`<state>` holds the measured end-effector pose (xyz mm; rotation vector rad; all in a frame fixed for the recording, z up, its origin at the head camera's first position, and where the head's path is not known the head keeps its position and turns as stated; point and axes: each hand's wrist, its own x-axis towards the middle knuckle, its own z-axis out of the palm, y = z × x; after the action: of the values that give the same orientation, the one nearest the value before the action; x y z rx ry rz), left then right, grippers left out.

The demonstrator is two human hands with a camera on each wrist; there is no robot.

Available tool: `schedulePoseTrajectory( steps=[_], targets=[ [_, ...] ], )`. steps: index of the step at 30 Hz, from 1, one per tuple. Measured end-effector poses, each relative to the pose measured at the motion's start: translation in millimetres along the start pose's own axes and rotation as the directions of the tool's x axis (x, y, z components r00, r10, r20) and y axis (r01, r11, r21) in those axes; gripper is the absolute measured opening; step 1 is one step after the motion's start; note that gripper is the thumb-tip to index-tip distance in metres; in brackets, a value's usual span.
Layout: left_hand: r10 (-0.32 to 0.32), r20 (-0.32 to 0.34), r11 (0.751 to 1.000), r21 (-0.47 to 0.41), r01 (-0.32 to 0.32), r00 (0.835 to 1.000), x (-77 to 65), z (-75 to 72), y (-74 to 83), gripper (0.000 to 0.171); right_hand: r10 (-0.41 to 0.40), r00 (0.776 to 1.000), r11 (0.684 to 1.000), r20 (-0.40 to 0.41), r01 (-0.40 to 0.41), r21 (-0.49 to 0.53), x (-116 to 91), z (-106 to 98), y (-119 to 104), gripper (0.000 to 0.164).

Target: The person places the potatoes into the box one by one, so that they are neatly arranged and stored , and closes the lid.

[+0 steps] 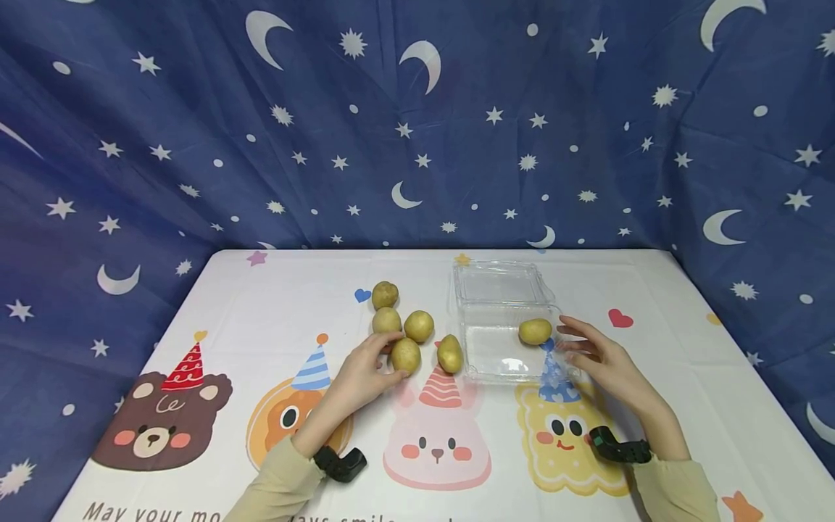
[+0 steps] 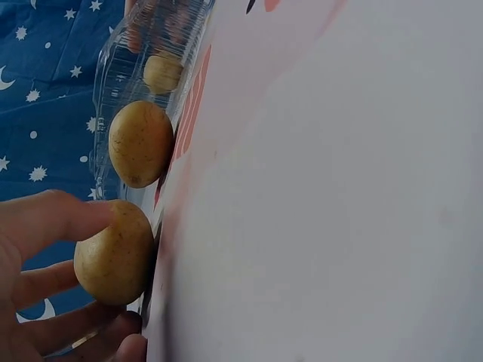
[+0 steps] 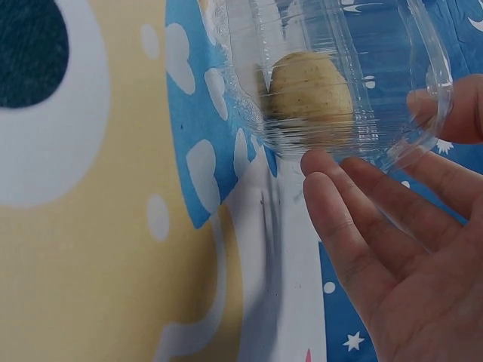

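Observation:
My left hand [image 1: 361, 371] is at a yellow potato [image 1: 406, 356] on the table, its thumb and fingers curved round the potato's sides. In the left wrist view the thumb presses on this potato [image 2: 115, 255]. Just right of it lies another potato [image 1: 450, 354]. A clear plastic clamshell box [image 1: 485, 362] stands with its lid [image 1: 502, 283] folded back, and one potato [image 1: 535, 331] lies inside near the right wall. At that right wall is my right hand [image 1: 603, 359], its fingers loosely extended. The right wrist view shows fingertips [image 3: 321, 181] right at the plastic, holding no potato.
Behind the left hand's potato sit more potatoes: one at the back [image 1: 385, 295], one in front of it [image 1: 387, 321] and one to the right [image 1: 419, 327]. A white cloth printed with cartoon animals covers the table [image 1: 196, 493]. A blue starry curtain [image 1: 470, 181] rises behind it.

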<state>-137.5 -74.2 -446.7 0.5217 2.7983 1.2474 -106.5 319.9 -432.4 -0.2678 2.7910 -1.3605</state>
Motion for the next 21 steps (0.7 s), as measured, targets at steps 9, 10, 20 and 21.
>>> schedulePoseTrajectory(
  steps=[9,10,20,21],
  targets=[
    [0.008,0.047,0.999,0.042,-0.01,0.999,3.1,0.9,0.1,0.065,0.004,1.0,1.0,0.005,-0.004,-0.007,0.9,-0.3,-0.8,0.057],
    [0.008,0.049,0.999,0.045,-0.01,0.999,3.3,0.9,0.4,0.066,0.007,1.0,1.0,0.006,-0.007,-0.009,0.9,-0.5,-1.1,0.057],
    [0.006,0.041,0.998,0.064,-0.009,0.999,4.4,2.0,-0.5,0.063,0.025,1.0,1.0,0.009,-0.025,-0.012,-0.3,-0.8,-2.3,0.057],
    [0.005,0.041,0.998,0.065,-0.007,0.999,4.6,2.1,-0.8,0.063,0.026,1.0,1.0,0.009,-0.026,-0.01,-0.4,-0.7,-2.3,0.057]
  ],
)
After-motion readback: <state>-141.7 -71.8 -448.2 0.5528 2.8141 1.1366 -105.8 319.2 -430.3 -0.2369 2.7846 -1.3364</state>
